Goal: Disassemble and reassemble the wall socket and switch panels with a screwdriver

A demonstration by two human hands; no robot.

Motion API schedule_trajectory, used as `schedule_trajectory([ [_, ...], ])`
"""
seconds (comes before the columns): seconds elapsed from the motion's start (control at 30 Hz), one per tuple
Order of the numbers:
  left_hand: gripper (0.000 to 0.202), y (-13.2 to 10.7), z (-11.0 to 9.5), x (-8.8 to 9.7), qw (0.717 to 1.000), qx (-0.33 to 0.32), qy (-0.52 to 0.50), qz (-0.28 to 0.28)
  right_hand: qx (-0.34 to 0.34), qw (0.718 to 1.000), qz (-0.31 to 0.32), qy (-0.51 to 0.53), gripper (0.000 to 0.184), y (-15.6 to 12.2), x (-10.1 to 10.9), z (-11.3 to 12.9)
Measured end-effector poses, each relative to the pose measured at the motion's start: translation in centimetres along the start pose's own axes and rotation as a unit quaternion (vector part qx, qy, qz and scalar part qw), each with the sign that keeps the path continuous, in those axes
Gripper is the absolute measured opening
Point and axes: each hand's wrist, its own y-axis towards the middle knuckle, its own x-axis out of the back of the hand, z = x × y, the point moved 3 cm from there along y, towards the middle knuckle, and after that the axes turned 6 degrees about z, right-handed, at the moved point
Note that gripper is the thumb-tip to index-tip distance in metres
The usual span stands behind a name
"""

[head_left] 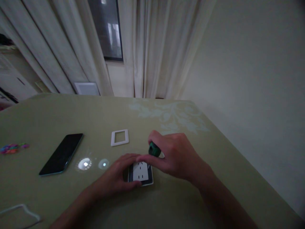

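A wall socket point(140, 172) with a white face and a dark surround lies on the table, slots facing up. My left hand point(120, 173) grips it from the left, thumb along the near edge and fingers over the far edge. In my right hand point(172, 152) is a screwdriver with a green handle point(154, 149), fingers wrapped round it. Its shaft points down toward the socket's right side; the tip is too small to make out. Beyond my left hand a white square frame point(119, 144) lies flat.
A black phone point(62, 154) lies to the left on the green tabletop point(95, 117). Farther left is a small colourful bundle point(13, 148). A white cable point(22, 206) lies near the front left. Curtains point(157, 47) hang behind, and a wall point(257, 79) stands at the right.
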Motion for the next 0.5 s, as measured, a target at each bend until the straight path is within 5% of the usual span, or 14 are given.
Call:
schedule_trajectory([
  [0.2,0.074,0.0,0.1,0.1,1.000,0.000,-0.011,0.000,0.042,0.996,0.047,0.055,0.022,-0.4,0.8,0.3],
  [0.37,0.078,0.0,0.3,0.0,1.000,-0.001,-0.003,-0.004,-0.018,0.999,0.006,-0.037,0.021,-0.3,0.9,0.2],
  [0.5,0.075,-0.1,0.5,-0.1,1.000,0.004,-0.015,0.001,0.091,0.995,0.048,0.017,0.014,-0.3,0.5,1.1],
])
